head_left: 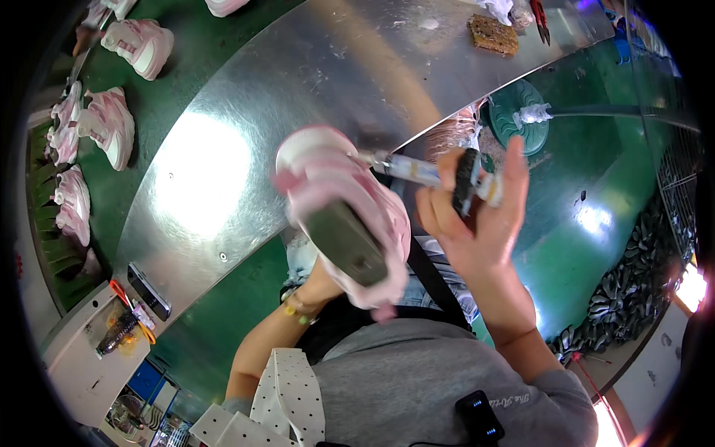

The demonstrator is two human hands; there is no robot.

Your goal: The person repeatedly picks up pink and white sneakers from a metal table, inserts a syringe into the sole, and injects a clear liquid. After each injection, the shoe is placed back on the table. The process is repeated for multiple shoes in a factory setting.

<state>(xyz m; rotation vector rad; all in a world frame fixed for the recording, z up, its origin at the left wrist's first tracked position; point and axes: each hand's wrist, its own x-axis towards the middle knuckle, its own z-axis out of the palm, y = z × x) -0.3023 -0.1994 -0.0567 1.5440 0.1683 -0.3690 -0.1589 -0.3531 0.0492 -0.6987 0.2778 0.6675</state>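
Right hand (477, 223): one, raised at centre, fingers curled about one slim tool (417, 173) with a dark block at the grip; index finger extended upward. Tool tip laid against the toe end of the shoe.

Left hand: mostly hidden behind the shoe; wrist with one beaded bracelet (296, 307) showing beneath it; grip cannot be told for certain, though supporting the shoe from below.

Pink-and-white shoe (342, 212): one, held up between both hands, sole side with a grey block facing the camera, blurred; just left of the right hand, above the lap.

Bench (246, 112): one, curved bare metal sheet, beyond the hands.

On the bench, far end: one brown rectangular pad (493, 34); one red-handled tool (539, 21).

Left of the bench, on a green belt (167, 97): about six more pink-and-white shoes (112, 127), in a loose row.

Right, lower level: one round green disc (519, 112); heap of dark pieces (640, 268) along the edge.
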